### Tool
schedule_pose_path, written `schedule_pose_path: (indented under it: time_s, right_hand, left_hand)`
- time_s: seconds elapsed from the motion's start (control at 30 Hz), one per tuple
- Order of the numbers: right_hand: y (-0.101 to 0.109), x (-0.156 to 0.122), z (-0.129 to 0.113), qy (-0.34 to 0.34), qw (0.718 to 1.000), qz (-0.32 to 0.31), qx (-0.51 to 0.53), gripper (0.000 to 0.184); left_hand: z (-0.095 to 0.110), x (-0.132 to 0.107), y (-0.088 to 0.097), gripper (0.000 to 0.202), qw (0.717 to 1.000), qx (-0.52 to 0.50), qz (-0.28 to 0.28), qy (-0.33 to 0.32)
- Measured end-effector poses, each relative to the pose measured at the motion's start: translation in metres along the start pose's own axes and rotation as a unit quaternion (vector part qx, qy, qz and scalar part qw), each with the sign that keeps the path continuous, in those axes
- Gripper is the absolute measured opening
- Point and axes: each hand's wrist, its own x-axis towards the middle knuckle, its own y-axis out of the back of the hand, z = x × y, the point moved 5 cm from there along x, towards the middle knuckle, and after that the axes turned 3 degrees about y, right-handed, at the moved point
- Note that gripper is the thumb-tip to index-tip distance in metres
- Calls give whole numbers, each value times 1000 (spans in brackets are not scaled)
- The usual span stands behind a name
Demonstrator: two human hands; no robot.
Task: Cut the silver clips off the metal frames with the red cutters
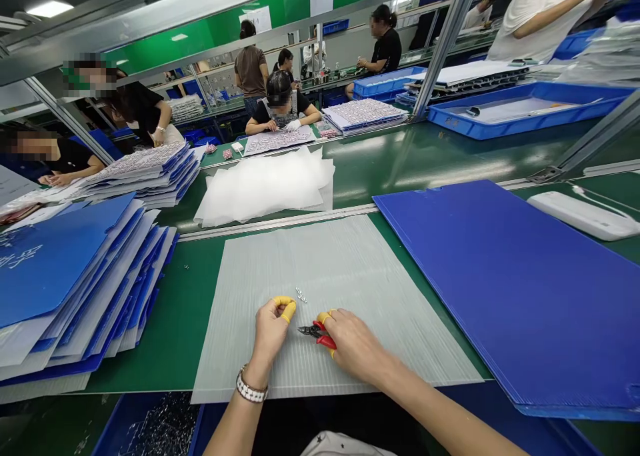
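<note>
My right hand [350, 343] grips a pair of red-handled cutting pliers [325, 337], their dark jaws pointing left. Close to the jaws, the thumb and forefinger of my left hand [271, 326] are pinched together, both in yellow finger cots. Whatever sits in that pinch is too small to make out. Just beyond the fingertips lies a small cluster of shiny metal pieces [301, 295]. Under both hands is a pale, ribbed translucent sheet [340, 263] on the green bench.
To the left rises a stack of blue and white sheets [75, 256]; blue panels [515, 289] lie to the right. Beneath the bench edge, a blue bin [165, 423] holds small metal parts. White foam sheets [265, 186] lie on the far bench, and several people work beyond.
</note>
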Motion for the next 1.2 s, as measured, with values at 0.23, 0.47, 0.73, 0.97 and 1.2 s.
schedule_pose_path:
  time_s: [0.23, 0.47, 0.73, 0.97, 1.2]
  right_hand:
    - [3, -2, 1, -1, 1000, -12, -20, 13]
    - [3, -2, 1, -10, 999, -23, -39, 12]
    - [22, 0, 20, -36, 995, -9, 91, 12]
    - [76, 50, 106, -187, 971, 80, 129, 19]
    - [73, 67, 150, -274, 950, 107, 105, 27]
  left_hand:
    - [24, 10, 0, 14, 981, 157, -12, -117]
    - [40, 20, -20, 22, 920, 288, -95, -249]
    - [43, 16, -25, 24, 857, 396, -136, -301]
    - [40, 15, -31, 21, 765, 499, -154, -377]
    - [35, 18, -27, 29, 773, 471, -163, -393]
